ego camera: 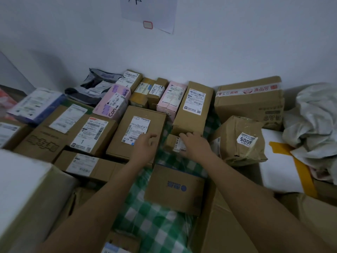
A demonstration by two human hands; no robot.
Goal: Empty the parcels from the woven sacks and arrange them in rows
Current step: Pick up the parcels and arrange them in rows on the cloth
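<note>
- Reaching both arms forward, we see our right hand resting on a small taped parcel, its fingers curled over the far edge; whether they truly grip it we cannot tell.
- We hold our left hand just left of that parcel, fingers loosely spread over the near corner of a labelled brown box.
- Beyond our fingertips, a tall carton touches the small parcel.
- Under our wrists, we see a green checked cloth.
- Right of our fingers sits a crumpled brown package.
</note>
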